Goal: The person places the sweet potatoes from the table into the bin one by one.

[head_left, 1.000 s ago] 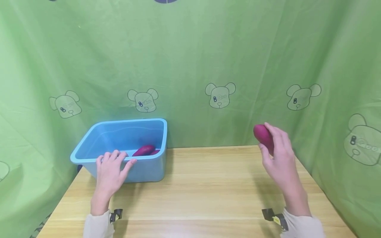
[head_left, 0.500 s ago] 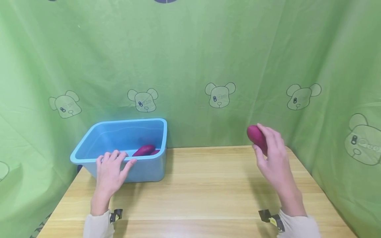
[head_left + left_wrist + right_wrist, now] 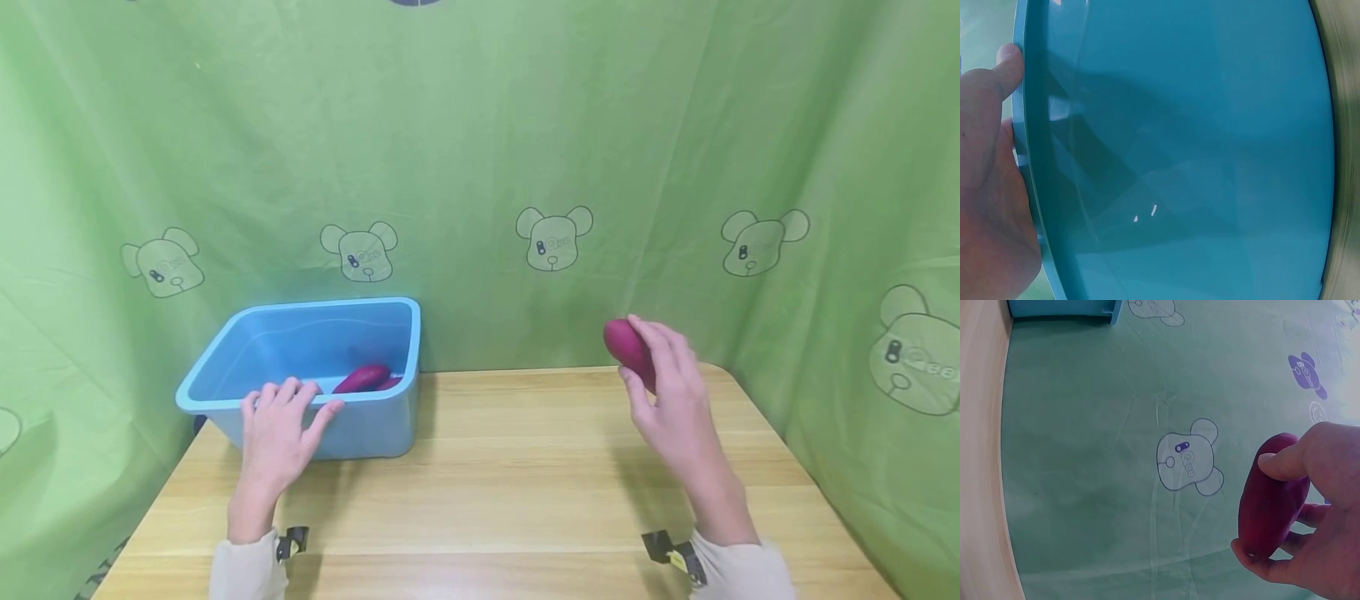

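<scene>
A light-blue plastic bin point(image 3: 367, 429) stands on the left of the table. My left hand point(image 3: 273, 437) holds its near rim, fingers bent over the edge and thumb lying along it. In the left wrist view the thumb tip point(image 3: 1010, 56) meets the rim beside the bin's smooth wall point(image 3: 1197, 137). Inside lie a purple-red sweet potato point(image 3: 363, 378) and part of another point(image 3: 390, 383); the front wall hides the rest. Above the table's right side, my right hand point(image 3: 678, 417) grips a smooth purple-red sweet potato point(image 3: 628, 348) between thumb and fingers, tilted, clear of the wood.
The light wooden table point(image 3: 517, 475) spans the space between both hands. Green cloth with printed bear heads point(image 3: 480, 167) hangs behind the table and along both sides. Each wrist carries a black strap-on mount, such as the right one point(image 3: 675, 557).
My right hand has moved left by a small amount, carrying the sweet potato with it. The left hand and the bin have stayed where they were.
</scene>
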`<state>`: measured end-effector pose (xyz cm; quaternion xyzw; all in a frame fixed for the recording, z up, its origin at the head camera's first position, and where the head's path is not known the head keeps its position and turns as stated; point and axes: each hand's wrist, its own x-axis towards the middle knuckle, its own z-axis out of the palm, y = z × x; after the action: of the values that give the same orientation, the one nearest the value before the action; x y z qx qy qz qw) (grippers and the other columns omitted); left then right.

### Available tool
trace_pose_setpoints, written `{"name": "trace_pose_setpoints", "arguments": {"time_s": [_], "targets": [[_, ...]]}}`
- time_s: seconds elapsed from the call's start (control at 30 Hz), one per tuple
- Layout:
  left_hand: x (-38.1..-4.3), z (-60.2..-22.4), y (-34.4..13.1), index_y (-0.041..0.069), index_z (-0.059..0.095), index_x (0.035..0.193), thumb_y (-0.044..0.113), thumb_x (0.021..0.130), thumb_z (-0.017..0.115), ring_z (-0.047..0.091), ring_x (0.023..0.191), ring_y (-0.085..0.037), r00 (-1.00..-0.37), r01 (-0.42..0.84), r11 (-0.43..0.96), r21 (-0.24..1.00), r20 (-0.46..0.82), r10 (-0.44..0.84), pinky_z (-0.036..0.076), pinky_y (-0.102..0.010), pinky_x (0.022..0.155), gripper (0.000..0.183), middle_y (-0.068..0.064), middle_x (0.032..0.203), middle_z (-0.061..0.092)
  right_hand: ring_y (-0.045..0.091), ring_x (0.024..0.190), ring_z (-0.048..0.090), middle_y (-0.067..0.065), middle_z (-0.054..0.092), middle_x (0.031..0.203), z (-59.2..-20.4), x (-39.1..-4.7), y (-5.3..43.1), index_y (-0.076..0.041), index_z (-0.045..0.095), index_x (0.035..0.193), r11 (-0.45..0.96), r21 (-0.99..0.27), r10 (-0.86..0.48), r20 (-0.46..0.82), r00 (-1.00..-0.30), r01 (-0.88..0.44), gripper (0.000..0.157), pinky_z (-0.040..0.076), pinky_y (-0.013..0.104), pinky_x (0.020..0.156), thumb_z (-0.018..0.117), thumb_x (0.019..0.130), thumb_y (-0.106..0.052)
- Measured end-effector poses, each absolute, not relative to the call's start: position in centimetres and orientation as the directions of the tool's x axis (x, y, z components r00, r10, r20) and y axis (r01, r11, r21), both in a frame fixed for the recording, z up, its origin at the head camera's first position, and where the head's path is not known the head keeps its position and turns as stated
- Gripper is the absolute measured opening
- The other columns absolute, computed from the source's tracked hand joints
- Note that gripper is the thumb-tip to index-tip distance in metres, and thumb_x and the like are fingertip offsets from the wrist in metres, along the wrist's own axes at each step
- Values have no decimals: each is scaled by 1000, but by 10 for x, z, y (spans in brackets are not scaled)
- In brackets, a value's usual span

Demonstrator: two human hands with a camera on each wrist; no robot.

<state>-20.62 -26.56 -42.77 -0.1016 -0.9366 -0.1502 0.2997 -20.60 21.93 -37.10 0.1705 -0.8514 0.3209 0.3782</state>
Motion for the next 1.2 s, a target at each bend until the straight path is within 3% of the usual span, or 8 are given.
{"name": "trace_pose_setpoints", "arguments": {"time_s": [1.2], "targets": [[-208, -426, -266, 11, 64, 99, 52, 99, 61, 51, 101, -39, -800, 282, 934, 221, 592, 101, 29, -62, 96, 41, -14, 106, 64, 39, 130, 50, 20, 49, 146, -386, -207, 177, -12, 48, 152, 693, -383, -158, 746, -647, -611, 74, 49, 58, 100, 74, 86, 10]]}}
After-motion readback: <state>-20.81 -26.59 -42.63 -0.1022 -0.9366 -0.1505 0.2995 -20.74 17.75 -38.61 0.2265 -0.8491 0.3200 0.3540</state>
